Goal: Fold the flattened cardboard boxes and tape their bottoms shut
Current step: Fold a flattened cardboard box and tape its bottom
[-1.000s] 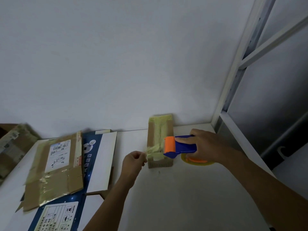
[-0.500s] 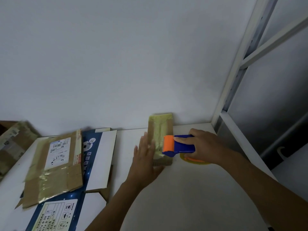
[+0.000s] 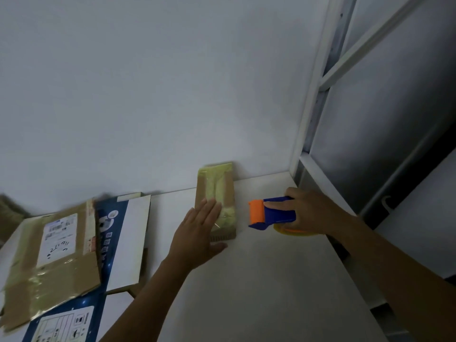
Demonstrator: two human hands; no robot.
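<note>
A small brown cardboard box (image 3: 216,191) stands on the white table (image 3: 259,280) against the wall, its top covered in yellowish tape. My left hand (image 3: 197,233) lies flat with straight fingers on the box's near left part. My right hand (image 3: 311,213) grips a blue and orange tape dispenser (image 3: 270,214) just right of the box, apart from it. The yellowish tape roll shows under that hand.
A flattened brown box (image 3: 49,262) with a white label and tape lies at the left on a flat blue-and-white box (image 3: 123,240). Another brown box edge (image 3: 9,215) shows at far left. A white metal rack (image 3: 318,99) borders the table's right side.
My left hand let go of the pinched tape end and flattened onto the box. My right hand drew the dispenser to the right, off the box.
</note>
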